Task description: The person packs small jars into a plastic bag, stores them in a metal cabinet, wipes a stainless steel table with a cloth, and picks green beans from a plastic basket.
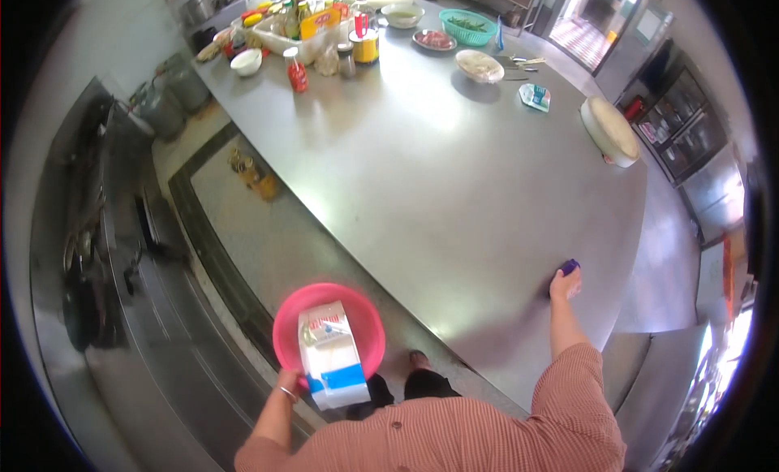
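My left hand (291, 379) grips the near-left rim of a pink plastic basin (283, 326), which is held off the table's left side, above the floor. In the basin lies a white paper-like package (331, 353) with a blue band and printed writing, its near end reaching over the rim. My right hand (566, 284) is at the right part of the steel table (462, 216), fingers closed around a small purple object (569, 266). What that object is cannot be made out, and my palm hides part of it.
Toward the far end stand a chopping block (611, 130), a teal-and-white packet (535, 98), a wrapped plate (479, 66), knives (517, 63), meat (436, 40), a green basket (449, 27) and a condiment tray (268, 38). Bottles (252, 174) stand on the floor; a stove counter (152, 326) runs left.
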{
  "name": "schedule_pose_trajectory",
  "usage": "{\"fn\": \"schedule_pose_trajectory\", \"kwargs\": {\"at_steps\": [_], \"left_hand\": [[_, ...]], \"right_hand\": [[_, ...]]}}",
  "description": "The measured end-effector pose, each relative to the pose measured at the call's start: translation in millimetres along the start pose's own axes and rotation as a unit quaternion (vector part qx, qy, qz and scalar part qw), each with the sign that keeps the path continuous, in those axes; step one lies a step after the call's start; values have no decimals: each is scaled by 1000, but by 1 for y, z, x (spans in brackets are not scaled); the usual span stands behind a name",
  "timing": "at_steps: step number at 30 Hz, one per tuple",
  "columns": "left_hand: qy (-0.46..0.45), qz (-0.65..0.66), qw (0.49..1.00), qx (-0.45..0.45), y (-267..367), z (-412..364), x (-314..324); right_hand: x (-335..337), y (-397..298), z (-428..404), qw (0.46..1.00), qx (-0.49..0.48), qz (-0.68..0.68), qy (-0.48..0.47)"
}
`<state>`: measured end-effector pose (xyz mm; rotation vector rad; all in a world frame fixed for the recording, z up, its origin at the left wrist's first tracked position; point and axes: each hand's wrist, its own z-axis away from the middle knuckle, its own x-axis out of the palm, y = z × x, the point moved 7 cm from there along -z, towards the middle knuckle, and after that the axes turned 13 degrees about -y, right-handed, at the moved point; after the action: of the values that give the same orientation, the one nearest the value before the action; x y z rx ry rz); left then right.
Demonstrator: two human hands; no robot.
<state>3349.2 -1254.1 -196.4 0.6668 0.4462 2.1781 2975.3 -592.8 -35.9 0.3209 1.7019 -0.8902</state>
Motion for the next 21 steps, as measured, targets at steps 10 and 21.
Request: {"fn": "schedule_pose_trajectory", "kwargs": {"at_steps": [10,21], "left_hand": [[-12,-28,1000,6,125,-63,-2],[-19,-165,986,-9,158,0,-37]], "right_hand": [[166,-397,309,683,-452,-262,-510],[-28,-80,357,559,-203,-434,-677]]}}
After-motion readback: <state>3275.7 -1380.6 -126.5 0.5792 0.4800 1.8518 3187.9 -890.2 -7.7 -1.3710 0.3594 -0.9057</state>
